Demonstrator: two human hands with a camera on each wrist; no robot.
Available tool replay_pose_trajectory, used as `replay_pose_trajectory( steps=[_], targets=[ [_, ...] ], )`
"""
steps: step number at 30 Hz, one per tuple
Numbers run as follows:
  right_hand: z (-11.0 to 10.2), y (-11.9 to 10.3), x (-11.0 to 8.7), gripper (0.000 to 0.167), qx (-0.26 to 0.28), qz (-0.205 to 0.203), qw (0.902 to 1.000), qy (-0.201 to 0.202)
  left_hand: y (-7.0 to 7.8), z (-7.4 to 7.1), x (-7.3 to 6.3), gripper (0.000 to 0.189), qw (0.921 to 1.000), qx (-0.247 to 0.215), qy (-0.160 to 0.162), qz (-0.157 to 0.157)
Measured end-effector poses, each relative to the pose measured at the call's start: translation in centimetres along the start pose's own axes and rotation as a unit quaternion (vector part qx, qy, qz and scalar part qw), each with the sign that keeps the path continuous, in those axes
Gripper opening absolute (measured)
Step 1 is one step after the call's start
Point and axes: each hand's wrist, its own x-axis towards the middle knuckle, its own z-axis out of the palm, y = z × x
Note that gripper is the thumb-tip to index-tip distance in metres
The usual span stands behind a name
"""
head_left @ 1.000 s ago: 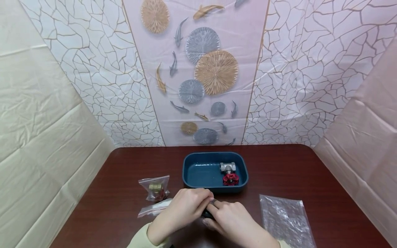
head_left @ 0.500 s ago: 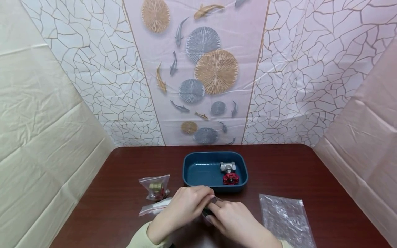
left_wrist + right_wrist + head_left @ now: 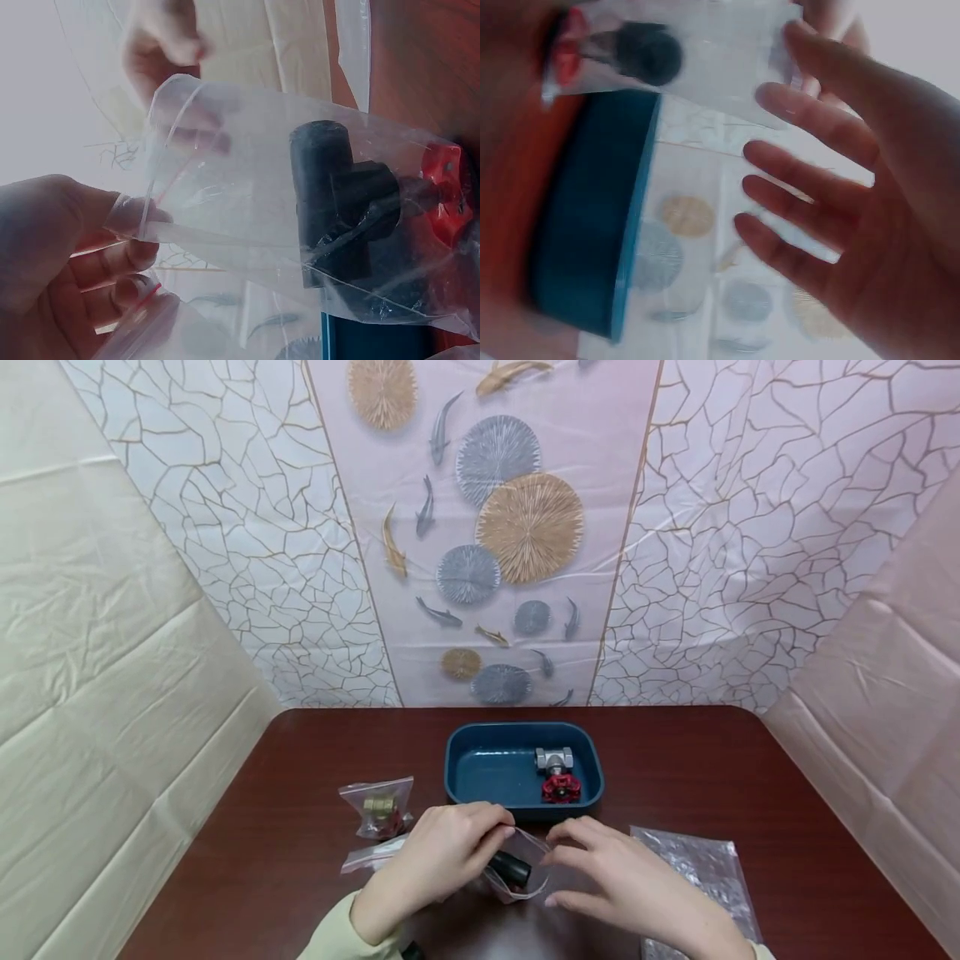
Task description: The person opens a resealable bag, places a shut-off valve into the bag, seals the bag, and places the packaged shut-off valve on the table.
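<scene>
My left hand (image 3: 442, 847) pinches the mouth edge of a clear zip bag (image 3: 531, 843) between thumb and fingers. Inside the bag lies a valve with a black T-shaped body (image 3: 322, 195) and a red handwheel (image 3: 448, 195). The handwheel sits at the bag's bottom end, and the mouth of the bag gapes wide toward the right. My right hand (image 3: 615, 872) has its fingers spread, holding nothing. In the right wrist view, its thumb and forefinger (image 3: 810, 109) are close to the bag's mouth.
Behind the hands stands a blue tray (image 3: 517, 814) with a silver valve (image 3: 553, 760) with a red handwheel in it. At left lie a bagged brass valve (image 3: 380, 807) and another zip bag (image 3: 367, 857), partly hidden by my left arm. A flat clear bag (image 3: 701, 860) lies at right.
My right hand has let go of the bag and moved right, its fingers spreading. The bag's mouth now stands open, showing the black valve. My left hand keeps its grip in nearly the same place.
</scene>
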Motion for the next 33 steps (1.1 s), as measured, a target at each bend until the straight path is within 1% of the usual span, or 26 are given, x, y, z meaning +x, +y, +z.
replay_pose_trajectory(
  steps=[2, 4, 5, 7, 9, 10, 12, 14, 16, 20, 23, 26, 29, 31, 33],
  targets=[
    [0.4, 0.4, -0.2, 0.018, -0.013, -0.024, 0.9996, 0.006, 0.0, 0.1, -0.1, 0.015, 0.9998, 0.008, 0.000, 0.016],
    [0.8, 0.7, -0.2, 0.012, -0.028, -0.048, 0.9981, 0.028, 0.0, 0.2, -0.5, 0.024, 0.9989, 0.017, -0.001, 0.043],
    [1.0, 0.8, -0.2, 0.010, -0.031, -0.053, 0.9974, 0.037, -0.1, 0.2, -0.7, 0.029, 0.9981, 0.018, -0.003, 0.059],
    [1.2, 0.9, -0.2, 0.008, -0.027, -0.052, 0.9971, 0.049, -0.1, 0.2, -1.3, 0.040, 0.9951, 0.021, -0.004, 0.097],
    [1.2, 1.0, -0.2, 0.008, -0.014, -0.041, 0.9980, 0.047, 0.0, 0.1, -1.9, 0.043, 0.9912, 0.023, -0.006, 0.130],
    [1.1, 1.0, -0.2, 0.009, -0.011, -0.036, 0.9981, 0.048, 0.0, 0.1, -2.1, 0.041, 0.9892, 0.026, -0.008, 0.144],
    [1.0, 1.0, -0.4, 0.011, -0.008, -0.033, 0.9980, 0.053, -0.1, -0.1, -2.5, 0.034, 0.9860, 0.040, -0.011, 0.161],
    [0.9, 1.2, -0.5, 0.013, -0.011, -0.044, 0.9968, 0.066, -0.3, -0.2, -2.7, 0.023, 0.9826, 0.059, -0.009, 0.176],
    [0.8, 1.3, -0.8, 0.015, -0.022, -0.060, 0.9941, 0.087, -0.5, -0.4, -2.8, 0.016, 0.9784, 0.078, 0.000, 0.191],
    [0.3, 1.5, -1.7, 0.015, -0.016, -0.055, 0.9946, 0.086, -0.7, -0.3, -2.7, 0.009, 0.9713, 0.084, 0.025, 0.221],
    [0.0, 1.6, -2.3, 0.016, -0.004, -0.047, 0.9956, 0.081, -0.6, 0.0, -2.7, 0.008, 0.9719, 0.069, 0.024, 0.224],
    [-0.1, 1.8, -2.8, 0.016, -0.004, -0.067, 0.9929, 0.098, -0.4, 0.1, -2.6, 0.011, 0.9754, 0.045, 0.009, 0.216],
    [-0.2, 2.1, -3.3, 0.009, -0.003, -0.080, 0.9909, 0.108, -0.3, 0.1, -2.6, 0.015, 0.9787, 0.019, -0.006, 0.205],
    [-0.1, 2.3, -3.5, 0.004, -0.001, -0.079, 0.9908, 0.109, -0.2, 0.2, -2.6, 0.012, 0.9793, 0.013, -0.002, 0.202],
    [0.0, 2.3, -3.8, 0.006, 0.003, -0.074, 0.9914, 0.108, -0.1, 0.3, -2.7, 0.010, 0.9806, 0.008, 0.009, 0.196]
  ],
)
